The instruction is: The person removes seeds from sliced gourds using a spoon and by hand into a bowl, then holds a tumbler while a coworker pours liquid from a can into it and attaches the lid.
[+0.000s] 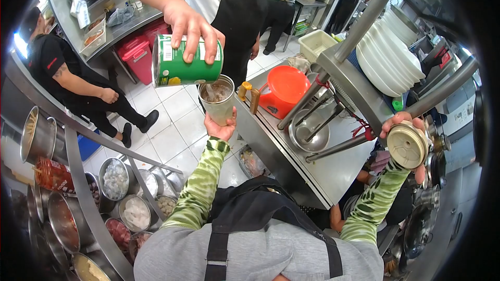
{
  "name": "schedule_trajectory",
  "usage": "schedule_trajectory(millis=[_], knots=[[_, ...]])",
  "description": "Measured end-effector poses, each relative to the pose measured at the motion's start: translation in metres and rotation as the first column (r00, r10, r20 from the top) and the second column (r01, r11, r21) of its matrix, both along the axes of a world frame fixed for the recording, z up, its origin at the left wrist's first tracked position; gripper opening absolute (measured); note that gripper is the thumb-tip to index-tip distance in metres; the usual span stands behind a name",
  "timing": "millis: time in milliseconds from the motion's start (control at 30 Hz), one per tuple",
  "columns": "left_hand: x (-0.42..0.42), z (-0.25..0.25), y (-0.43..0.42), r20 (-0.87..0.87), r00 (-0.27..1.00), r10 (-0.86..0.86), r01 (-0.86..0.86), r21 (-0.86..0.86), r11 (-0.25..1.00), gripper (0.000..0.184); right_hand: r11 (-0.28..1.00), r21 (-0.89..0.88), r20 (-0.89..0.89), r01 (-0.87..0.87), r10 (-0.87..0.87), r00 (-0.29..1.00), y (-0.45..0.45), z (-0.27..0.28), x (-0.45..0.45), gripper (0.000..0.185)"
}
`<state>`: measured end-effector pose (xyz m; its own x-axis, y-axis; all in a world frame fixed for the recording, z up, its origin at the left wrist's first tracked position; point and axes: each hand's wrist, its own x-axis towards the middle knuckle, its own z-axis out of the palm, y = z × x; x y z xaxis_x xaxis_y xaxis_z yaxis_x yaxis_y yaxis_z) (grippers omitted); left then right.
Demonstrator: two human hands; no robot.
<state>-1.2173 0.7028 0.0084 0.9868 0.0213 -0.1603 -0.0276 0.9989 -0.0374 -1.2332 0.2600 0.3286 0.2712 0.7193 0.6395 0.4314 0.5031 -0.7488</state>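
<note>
My left hand [221, 129] is wrapped round the lower part of a translucent tumbler [219, 108] with cloudy liquid inside, held upright in front of me. A co-worker's hand [192, 34] grips a large green can [186, 66] from above. The can is tilted with its end over the tumbler's rim, and a pale stream shows inside the cup. Out to the right, my right hand [397, 118] holds a round beige lid [406, 144], its ridged face towards the camera. Part of that hand is hidden behind the lid.
A steel counter [333, 171] carries a red-orange container [288, 91] and a steel bowl [309, 131]. Stacked white plates [388, 57] stand on a shelf above. Pots of food [115, 178] fill the lower left. Another person [67, 73] stands at the left.
</note>
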Motion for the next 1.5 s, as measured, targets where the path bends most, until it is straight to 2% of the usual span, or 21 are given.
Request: schedule_trajectory(millis=[900, 967, 1067, 1100, 1167, 1233, 1300, 1433, 1500], knots=[[-0.004, -0.001, 0.001, 0.019, 1.000, -0.009, 0.009, 0.017, 1.000, 0.048, 0.999, -0.025, 0.029, -0.031, 0.031, 0.999, -0.003, 0.001, 0.005, 0.127], [-0.005, 0.000, 0.002, 0.016, 1.000, -0.012, 0.012, 0.022, 1.000, 0.048, 0.998, -0.008, 0.078, 0.055, -0.055, 0.995, -0.002, 0.000, -0.002, 0.129], [-0.008, 0.004, 0.003, -0.056, 0.998, -0.004, 0.007, 0.057, 0.998, 0.048, 0.987, 0.010, 0.256, 0.162, -0.159, 0.953, 0.014, 0.016, -0.030, 0.124], [-0.006, 0.005, 0.004, -0.038, 0.999, -0.012, 0.015, 0.066, 0.998, 0.050, 0.986, 0.031, 0.319, 0.162, -0.164, 0.933, 0.029, 0.022, -0.043, 0.119], [-0.008, 0.003, 0.005, -0.012, 0.999, -0.039, 0.039, 0.080, 0.996, 0.053, 0.984, 0.064, 0.312, 0.166, -0.177, 0.933, 0.055, 0.020, -0.059, 0.107], [-0.008, 0.001, 0.004, -0.018, 0.999, -0.032, 0.033, 0.084, 0.996, 0.056, 0.988, -0.003, 0.287, 0.152, -0.145, 0.947, 0.072, 0.018, -0.063, 0.093], [-0.010, 0.001, 0.005, -0.027, 0.999, -0.021, 0.023, 0.094, 0.995, 0.057, 0.985, -0.122, 0.340, 0.121, -0.073, 0.938, 0.079, 0.014, -0.054, 0.093], [-0.014, 0.003, 0.007, -0.084, 0.996, -0.010, 0.017, 0.086, 0.996, 0.057, 0.970, -0.236, 0.349, 0.063, 0.025, 0.937, 0.089, 0.003, -0.041, 0.100], [-0.015, 0.001, 0.009, -0.057, 0.998, -0.009, 0.014, 0.086, 0.996, 0.058, 0.960, -0.275, 0.349, 0.049, 0.052, 0.936, 0.090, 0.001, -0.037, 0.101]])
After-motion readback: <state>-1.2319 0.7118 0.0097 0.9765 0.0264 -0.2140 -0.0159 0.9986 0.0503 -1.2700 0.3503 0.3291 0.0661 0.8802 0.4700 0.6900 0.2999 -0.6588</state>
